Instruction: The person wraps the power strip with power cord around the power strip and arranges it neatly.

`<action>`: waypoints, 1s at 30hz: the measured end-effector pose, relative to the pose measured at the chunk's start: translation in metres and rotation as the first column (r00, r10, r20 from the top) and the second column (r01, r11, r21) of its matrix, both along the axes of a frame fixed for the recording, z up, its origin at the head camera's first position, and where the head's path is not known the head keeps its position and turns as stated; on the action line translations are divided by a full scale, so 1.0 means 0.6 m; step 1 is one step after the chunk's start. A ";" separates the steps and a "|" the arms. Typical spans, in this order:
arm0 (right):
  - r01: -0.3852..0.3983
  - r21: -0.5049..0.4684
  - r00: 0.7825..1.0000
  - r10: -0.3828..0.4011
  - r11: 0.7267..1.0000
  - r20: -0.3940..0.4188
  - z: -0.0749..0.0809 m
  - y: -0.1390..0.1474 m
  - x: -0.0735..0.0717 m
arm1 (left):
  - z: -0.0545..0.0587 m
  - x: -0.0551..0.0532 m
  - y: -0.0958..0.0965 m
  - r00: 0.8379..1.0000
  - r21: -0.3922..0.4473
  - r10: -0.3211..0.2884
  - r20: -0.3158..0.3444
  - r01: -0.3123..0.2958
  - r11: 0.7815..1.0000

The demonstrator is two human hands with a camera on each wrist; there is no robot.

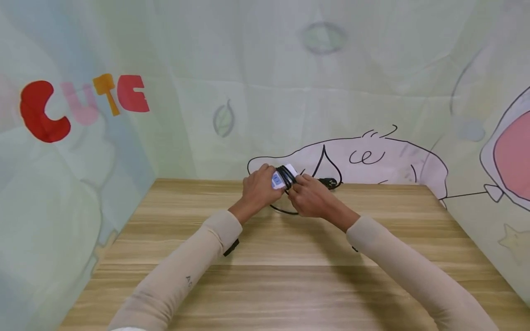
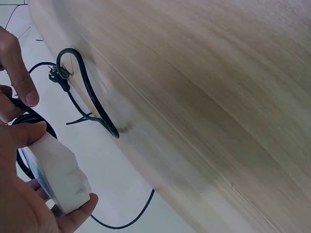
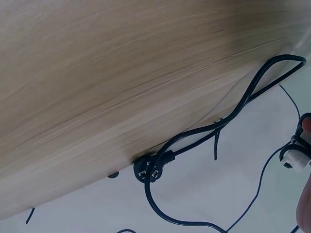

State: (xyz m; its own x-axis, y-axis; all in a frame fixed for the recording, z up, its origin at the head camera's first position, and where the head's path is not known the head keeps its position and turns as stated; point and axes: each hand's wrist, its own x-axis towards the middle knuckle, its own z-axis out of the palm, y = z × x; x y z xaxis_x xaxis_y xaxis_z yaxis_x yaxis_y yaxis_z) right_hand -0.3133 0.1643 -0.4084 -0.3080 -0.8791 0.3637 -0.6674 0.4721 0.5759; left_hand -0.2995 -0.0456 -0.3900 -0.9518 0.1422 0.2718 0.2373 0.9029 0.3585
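Note:
A white power strip [image 1: 277, 180] with blue-toned sockets is held up above the far part of the table. My left hand [image 1: 258, 187] grips its left end; in the left wrist view the thumb and fingers hold the white body [image 2: 60, 170]. Several turns of black power cord [image 1: 285, 176] wrap around the strip. My right hand [image 1: 309, 196] pinches the cord at the strip's right side, its fingers curled. A loose loop of cord runs beyond the right hand to the black plug [image 3: 147, 168], which lies at the table's far edge. The right hand is mostly cut off in the right wrist view.
The wood-grain table [image 1: 265, 285] stretches below both forearms. A printed cloth backdrop [image 1: 198, 92] hangs directly behind its far edge and along both sides, with drawn black lines near the real cord.

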 end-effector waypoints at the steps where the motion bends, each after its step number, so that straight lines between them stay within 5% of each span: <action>1: -0.004 0.007 1.000 0.004 1.000 -0.005 0.000 0.000 0.000 | 0.000 0.000 -0.001 1.000 -0.012 -0.004 0.002 0.004 1.000; 13: -0.049 0.112 0.999 0.047 0.992 0.018 0.013 0.005 0.010 | -0.008 -0.001 -0.009 0.999 -0.099 -0.038 0.002 0.038 0.994; 30: -0.036 0.045 0.995 0.032 0.998 0.096 0.052 0.042 0.017 | -0.014 -0.007 -0.024 0.997 -0.184 -0.073 -0.018 0.069 0.981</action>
State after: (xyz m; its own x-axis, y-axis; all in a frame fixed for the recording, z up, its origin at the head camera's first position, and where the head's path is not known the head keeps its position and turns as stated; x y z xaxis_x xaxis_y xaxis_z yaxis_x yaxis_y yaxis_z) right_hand -0.3028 0.1897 -0.3769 -0.3088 -0.9050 0.2925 -0.7353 0.4223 0.5301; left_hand -0.3038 -0.0597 -0.3983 -0.9309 0.2589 0.2577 0.3099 0.9332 0.1821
